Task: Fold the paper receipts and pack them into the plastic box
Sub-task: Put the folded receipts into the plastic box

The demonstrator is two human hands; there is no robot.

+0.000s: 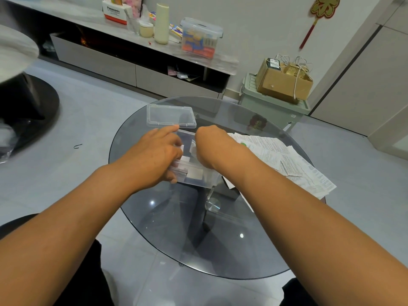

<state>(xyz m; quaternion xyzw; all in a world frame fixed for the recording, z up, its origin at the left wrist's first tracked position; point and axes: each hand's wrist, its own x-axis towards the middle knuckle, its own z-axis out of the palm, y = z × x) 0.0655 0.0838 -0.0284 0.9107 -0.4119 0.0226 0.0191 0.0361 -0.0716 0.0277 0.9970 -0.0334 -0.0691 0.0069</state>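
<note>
Even indoor light, glare spots on glass table (220, 250), edges warped, blurred.

The surface (167, 228) is smoked glass, smooth and glossy, with small light reflections. The box (194, 176) and its lid (171, 115) are clear, shiny plastic. The receipts (293, 160) are thin white paper, matt and creased. The cardboard box (280, 85) looks brown and matt. The floor (88, 111) is smooth grey tile.
</note>
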